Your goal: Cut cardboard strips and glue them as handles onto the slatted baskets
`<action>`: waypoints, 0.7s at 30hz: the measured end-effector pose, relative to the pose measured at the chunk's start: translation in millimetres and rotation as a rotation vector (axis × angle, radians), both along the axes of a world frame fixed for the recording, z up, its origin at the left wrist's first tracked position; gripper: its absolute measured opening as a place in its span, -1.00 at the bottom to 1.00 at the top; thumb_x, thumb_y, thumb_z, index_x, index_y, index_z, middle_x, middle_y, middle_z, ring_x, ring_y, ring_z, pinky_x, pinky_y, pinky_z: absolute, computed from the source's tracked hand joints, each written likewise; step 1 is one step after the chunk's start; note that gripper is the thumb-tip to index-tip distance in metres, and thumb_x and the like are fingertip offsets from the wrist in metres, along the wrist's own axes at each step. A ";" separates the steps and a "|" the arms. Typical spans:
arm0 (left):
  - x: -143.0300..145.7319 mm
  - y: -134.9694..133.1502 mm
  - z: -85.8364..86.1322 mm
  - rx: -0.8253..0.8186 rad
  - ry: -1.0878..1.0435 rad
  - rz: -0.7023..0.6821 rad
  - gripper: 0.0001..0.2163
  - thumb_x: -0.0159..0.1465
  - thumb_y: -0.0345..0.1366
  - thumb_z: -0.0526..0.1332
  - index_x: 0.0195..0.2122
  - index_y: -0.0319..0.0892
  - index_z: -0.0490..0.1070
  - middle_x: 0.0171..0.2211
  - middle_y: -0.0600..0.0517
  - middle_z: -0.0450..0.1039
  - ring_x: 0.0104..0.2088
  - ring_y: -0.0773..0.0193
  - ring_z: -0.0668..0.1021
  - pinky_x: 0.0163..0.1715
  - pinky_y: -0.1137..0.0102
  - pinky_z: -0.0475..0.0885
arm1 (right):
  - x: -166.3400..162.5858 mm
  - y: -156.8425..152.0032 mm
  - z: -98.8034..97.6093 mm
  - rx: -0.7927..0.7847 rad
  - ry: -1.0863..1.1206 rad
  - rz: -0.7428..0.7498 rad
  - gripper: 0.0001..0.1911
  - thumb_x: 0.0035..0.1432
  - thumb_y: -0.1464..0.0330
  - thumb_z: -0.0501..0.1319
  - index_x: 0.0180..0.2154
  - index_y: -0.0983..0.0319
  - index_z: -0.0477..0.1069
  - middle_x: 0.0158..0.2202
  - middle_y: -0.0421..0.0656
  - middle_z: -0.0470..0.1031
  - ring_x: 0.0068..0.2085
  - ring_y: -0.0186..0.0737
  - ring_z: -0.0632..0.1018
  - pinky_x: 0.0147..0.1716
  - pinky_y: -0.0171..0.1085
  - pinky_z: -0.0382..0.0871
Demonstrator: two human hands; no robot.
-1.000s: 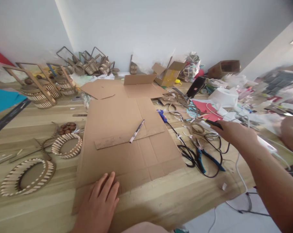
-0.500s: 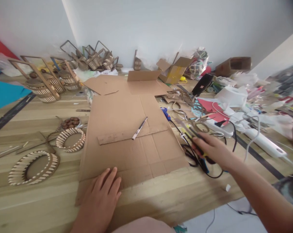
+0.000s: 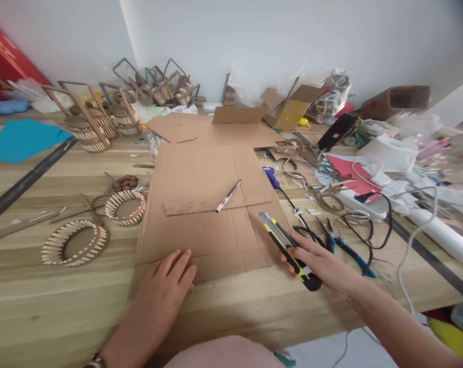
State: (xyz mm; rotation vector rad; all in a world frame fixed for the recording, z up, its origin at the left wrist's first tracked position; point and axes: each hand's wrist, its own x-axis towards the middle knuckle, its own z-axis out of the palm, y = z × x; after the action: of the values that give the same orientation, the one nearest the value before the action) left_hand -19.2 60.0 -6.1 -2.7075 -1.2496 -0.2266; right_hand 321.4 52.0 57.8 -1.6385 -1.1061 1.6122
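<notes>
A flattened cardboard box (image 3: pixel 201 174) lies across the middle of the wooden table. My left hand (image 3: pixel 166 286) rests flat on its near left corner, fingers stretched out. In my right hand (image 3: pixel 311 258) is a black and yellow utility knife (image 3: pixel 285 243), gripped by its handle, with the metal blade end pointing up and left over the cardboard's right edge. On the cardboard lie a pen (image 3: pixel 228 196) and a narrow cardboard strip (image 3: pixel 189 208). Blue-handled pliers (image 3: pixel 342 245) lie to the right of my right hand.
Two slatted wooden rings (image 3: pixel 76 243) and a bowl of brown nuts (image 3: pixel 124 183) sit at left. Small wooden buckets (image 3: pixel 88 130) stand behind them. A blue glue gun (image 3: pixel 270 177), black cables and a white power strip (image 3: pixel 365 204) crowd the right side.
My right hand has brought the utility knife left and nearer, from above the cables to the cardboard's right edge. The pliers have come into plain view. My left hand stays on the cardboard.
</notes>
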 end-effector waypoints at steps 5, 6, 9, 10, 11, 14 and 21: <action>-8.9 9.1 2.1 -0.029 0.006 -0.005 -0.70 0.39 -0.44 -0.01 -0.09 -0.13 0.52 0.11 -0.09 0.47 0.08 0.04 0.49 -0.05 0.18 0.46 | -0.4 -4.1 -1.7 -0.037 0.022 0.093 -0.62 0.09 0.07 0.26 -0.17 0.18 0.36 -0.38 -0.22 0.41 -0.44 -0.33 0.42 -0.46 -0.32 0.31; -10.7 11.3 2.5 -0.028 0.011 -0.005 -0.70 0.39 -0.44 -0.01 -0.09 -0.12 0.52 0.11 -0.09 0.47 0.08 0.04 0.49 -0.06 0.19 0.46 | -0.2 -4.6 -2.0 -0.033 0.013 0.113 -0.59 0.11 0.05 0.25 -0.13 0.18 0.36 -0.38 -0.23 0.40 -0.44 -0.33 0.42 -0.47 -0.32 0.30; -14.4 16.6 1.9 -0.011 0.007 0.001 -0.71 0.39 -0.44 0.00 -0.10 -0.13 0.52 0.11 -0.08 0.48 0.07 0.04 0.49 -0.08 0.19 0.47 | 2.1 -4.4 -3.6 -0.006 -0.017 0.191 -0.52 0.17 -0.01 0.20 -0.03 0.18 0.33 -0.40 -0.24 0.39 -0.45 -0.33 0.42 -0.49 -0.34 0.30; -15.0 17.6 1.3 -0.012 0.002 -0.002 -0.72 0.38 -0.44 0.01 -0.11 -0.13 0.52 0.11 -0.08 0.48 0.06 0.04 0.49 -0.08 0.19 0.47 | 3.1 -3.7 -4.0 0.002 -0.023 0.224 -0.52 0.20 -0.01 0.18 -0.02 0.18 0.32 -0.39 -0.23 0.40 -0.45 -0.32 0.44 -0.48 -0.33 0.31; -15.3 18.2 0.8 -0.017 -0.003 -0.006 -0.72 0.38 -0.45 0.01 -0.10 -0.14 0.51 0.11 -0.08 0.47 0.06 0.03 0.49 -0.08 0.18 0.46 | 3.9 -2.9 -3.9 0.015 -0.030 0.261 -0.55 0.22 0.01 0.17 -0.04 0.19 0.33 -0.36 -0.20 0.43 -0.42 -0.31 0.46 -0.44 -0.31 0.34; -13.5 19.0 4.4 -0.043 -0.006 -0.006 -0.77 0.35 -0.46 0.07 -0.12 -0.15 0.50 0.11 -0.09 0.46 0.07 0.01 0.47 -0.07 0.15 0.45 | 4.7 0.9 0.4 0.097 -0.114 0.387 -0.69 0.27 0.12 0.14 -0.15 0.22 0.37 -0.24 -0.11 0.48 -0.30 -0.24 0.52 -0.28 -0.24 0.41; 19.7 32.4 44.2 -0.141 0.134 0.058 -0.90 0.33 -0.36 0.18 -0.31 -0.20 0.46 -0.21 -0.08 0.51 -0.20 0.07 0.51 -0.23 0.21 0.45 | -10.9 21.5 19.5 0.340 -0.625 0.706 -0.73 0.28 0.22 0.07 -0.06 0.14 0.40 -0.16 -0.11 0.56 -0.18 -0.09 0.56 -0.20 -0.20 0.37</action>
State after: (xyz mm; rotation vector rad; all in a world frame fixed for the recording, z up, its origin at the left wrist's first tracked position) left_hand 0.5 92.4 38.1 -2.7434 -1.3497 0.0513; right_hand 310.5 73.6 77.2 -1.6444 -2.3399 1.1650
